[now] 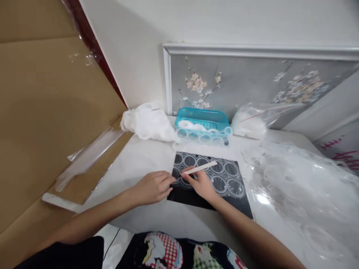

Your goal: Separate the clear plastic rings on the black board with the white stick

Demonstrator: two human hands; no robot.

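The stick (pixel 203 167) is pinched pen-like by the right hand (pixel 199 181), presumably for control, over the sheet (pixel 220 176) on the mat (pixel 185 198). The sheet is seemingly steadied by the left hand (pixel 157 186), whose grip cannot be determined.

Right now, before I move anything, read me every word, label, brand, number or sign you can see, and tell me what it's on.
Pink strokes on the pale surface at the far right: possibly handwriting, cut off and too unclear to read.
White stick, black mat, blue basket: no text can be made out.
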